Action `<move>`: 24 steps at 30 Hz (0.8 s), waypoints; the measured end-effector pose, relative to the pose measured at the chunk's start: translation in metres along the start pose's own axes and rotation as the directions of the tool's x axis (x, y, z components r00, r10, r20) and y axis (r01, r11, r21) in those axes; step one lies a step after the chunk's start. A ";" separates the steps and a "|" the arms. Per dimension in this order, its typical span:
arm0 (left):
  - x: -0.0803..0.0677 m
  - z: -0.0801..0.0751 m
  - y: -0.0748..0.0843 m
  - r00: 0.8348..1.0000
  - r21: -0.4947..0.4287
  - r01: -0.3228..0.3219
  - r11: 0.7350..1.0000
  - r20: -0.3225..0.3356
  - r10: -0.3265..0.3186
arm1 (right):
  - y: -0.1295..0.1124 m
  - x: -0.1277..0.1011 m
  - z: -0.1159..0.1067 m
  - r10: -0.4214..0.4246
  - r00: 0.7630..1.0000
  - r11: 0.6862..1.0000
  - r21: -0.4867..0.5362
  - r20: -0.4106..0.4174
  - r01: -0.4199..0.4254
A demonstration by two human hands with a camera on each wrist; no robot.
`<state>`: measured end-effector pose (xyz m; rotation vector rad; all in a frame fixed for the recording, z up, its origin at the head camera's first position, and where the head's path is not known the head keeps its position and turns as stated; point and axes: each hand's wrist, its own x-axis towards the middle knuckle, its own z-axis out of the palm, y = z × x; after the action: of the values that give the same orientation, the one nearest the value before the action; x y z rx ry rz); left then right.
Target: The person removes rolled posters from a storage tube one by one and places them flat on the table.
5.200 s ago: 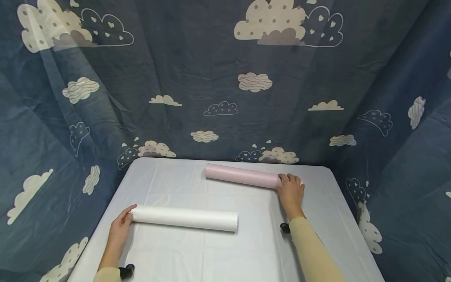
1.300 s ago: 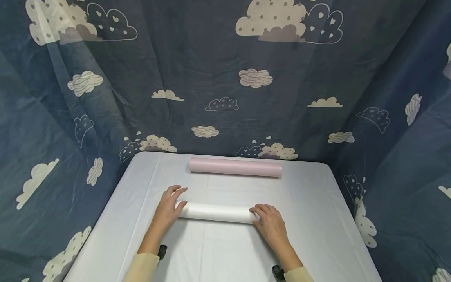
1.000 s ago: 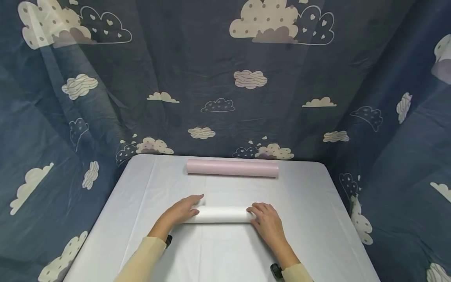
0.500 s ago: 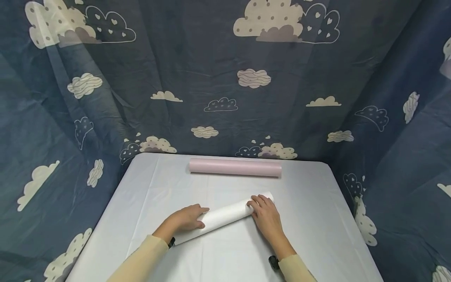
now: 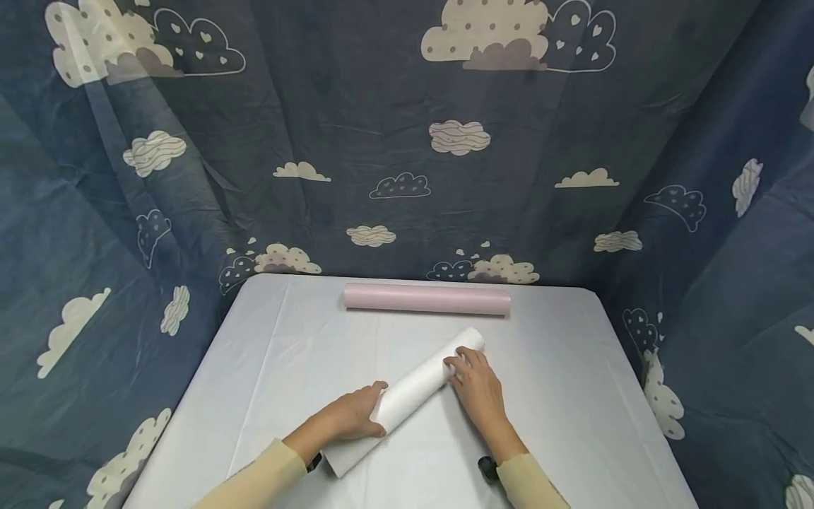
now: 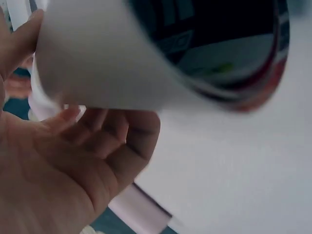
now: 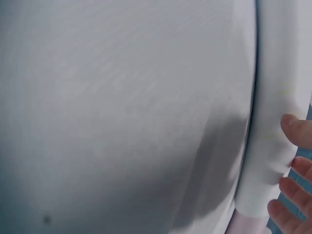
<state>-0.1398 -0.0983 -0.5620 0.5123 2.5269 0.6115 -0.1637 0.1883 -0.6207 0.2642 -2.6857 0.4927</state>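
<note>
Swung from crosswise to diagonal: white paper roll (image 5: 407, 401), left hand (image 5: 353, 418) gripping near end, right hand (image 5: 475, 383) clasping far end.

Both forearms, sleeved in pale yellow, are stretched forward from the near edge. The left hand (image 5: 352, 420) is laid palm down with its fingers curled and thumb extended. The right hand (image 5: 475, 385) is held further forward, fingers bent and pointed away.
</note>
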 end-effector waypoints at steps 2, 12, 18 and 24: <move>-0.002 0.008 0.003 1.000 0.005 -0.011 1.000 -0.010 0.011 | -0.003 0.000 -0.001 0.041 0.999 0.999 0.034 0.033 -0.042; -0.010 0.036 0.018 0.996 -0.093 -0.049 0.994 -0.076 0.042 | -0.008 0.002 0.006 0.063 0.995 0.980 0.181 0.080 -0.077; -0.011 0.057 0.037 0.990 -0.111 -0.060 0.992 -0.136 0.045 | -0.017 0.004 0.005 0.162 0.963 0.918 0.325 0.214 -0.227; -0.013 0.076 0.056 0.958 0.031 -0.121 0.992 -0.260 0.125 | -0.026 0.007 0.003 0.219 0.931 0.876 0.362 0.290 -0.319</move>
<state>-0.0756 -0.0336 -0.5886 0.6348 2.7640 0.7512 -0.1642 0.1620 -0.6129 0.0567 -2.8457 1.1821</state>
